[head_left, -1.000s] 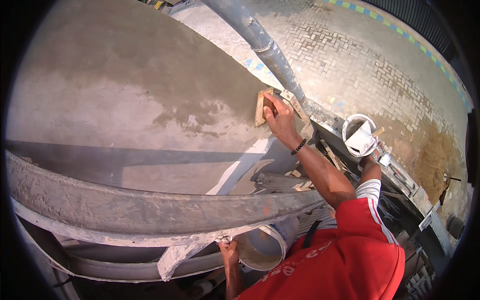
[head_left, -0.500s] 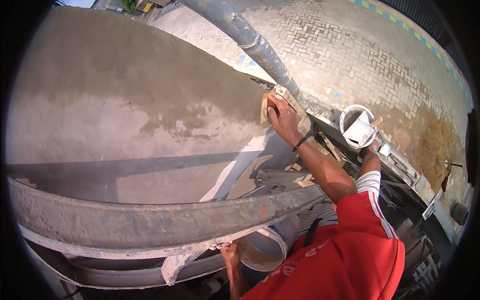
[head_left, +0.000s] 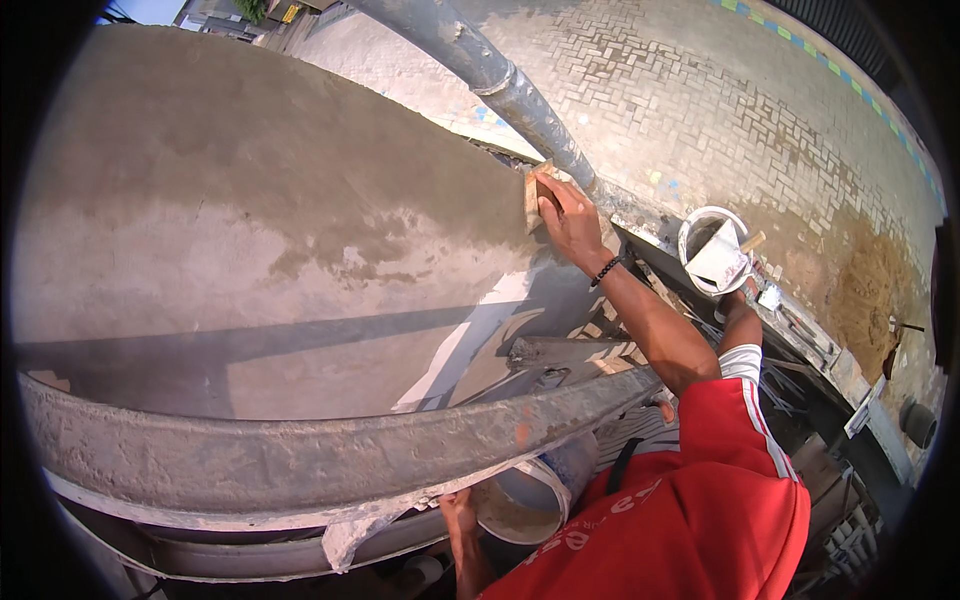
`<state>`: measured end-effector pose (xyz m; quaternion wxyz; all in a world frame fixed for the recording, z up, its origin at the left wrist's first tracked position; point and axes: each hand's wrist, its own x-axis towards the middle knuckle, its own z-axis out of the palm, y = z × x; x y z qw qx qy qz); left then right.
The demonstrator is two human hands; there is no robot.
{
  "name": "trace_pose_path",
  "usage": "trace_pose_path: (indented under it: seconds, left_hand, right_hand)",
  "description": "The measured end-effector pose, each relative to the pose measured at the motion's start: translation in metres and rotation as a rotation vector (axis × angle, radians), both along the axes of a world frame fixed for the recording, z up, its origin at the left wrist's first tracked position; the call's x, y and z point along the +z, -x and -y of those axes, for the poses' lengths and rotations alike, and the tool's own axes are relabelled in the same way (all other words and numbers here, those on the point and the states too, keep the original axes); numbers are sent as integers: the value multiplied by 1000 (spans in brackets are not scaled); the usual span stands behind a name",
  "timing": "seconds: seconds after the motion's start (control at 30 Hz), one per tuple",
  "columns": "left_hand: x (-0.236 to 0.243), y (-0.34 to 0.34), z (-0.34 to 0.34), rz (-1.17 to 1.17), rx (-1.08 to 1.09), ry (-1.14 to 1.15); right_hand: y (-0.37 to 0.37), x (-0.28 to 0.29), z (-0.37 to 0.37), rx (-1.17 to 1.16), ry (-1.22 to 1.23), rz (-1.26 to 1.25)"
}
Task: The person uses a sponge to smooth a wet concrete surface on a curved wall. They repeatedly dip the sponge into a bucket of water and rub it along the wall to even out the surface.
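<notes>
My right hand [head_left: 575, 228], with a dark beaded bracelet at the wrist, is closed around a small wooden float [head_left: 533, 206]. The float stands against the right edge of a plastered wall [head_left: 240, 130], beside a grey pipe. Fresh plaster looks darker and damp on the upper part of the wall, with a paler patch below. Lower down, my left hand [head_left: 458, 512] is closed on the underside edge of a long, mortar-stained beam [head_left: 250, 465]. Just right of that hand is a bucket [head_left: 520, 530], partly hidden by my red shirt.
The thick grey pipe [head_left: 515, 95] slants across the top. At right, a white bucket [head_left: 685, 240] holds a white triangular piece [head_left: 718, 262]. Paving bricks [head_left: 690, 100] and a sand heap [head_left: 868, 285] lie beyond. Planks [head_left: 570, 350] crowd the space between wall and beam.
My right hand and the float have shifted slightly along the wall's edge, and the float appears turned more edge-on. My left hand keeps its hold on the beam.
</notes>
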<state>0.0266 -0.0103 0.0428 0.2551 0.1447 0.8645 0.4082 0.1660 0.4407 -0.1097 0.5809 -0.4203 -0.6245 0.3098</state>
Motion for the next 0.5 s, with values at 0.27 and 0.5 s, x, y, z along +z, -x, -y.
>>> trace_pose_path:
  seconds: [0.27, 0.5]
  left_hand:
    - [2, -1, 0, 36, 10, -28]
    - [4, -1, 5, 20, -2, 55]
  right_hand:
    - [23, -19, 23, 54, 72, 2]
    - [-1, 44, 6, 76, 329, -193]
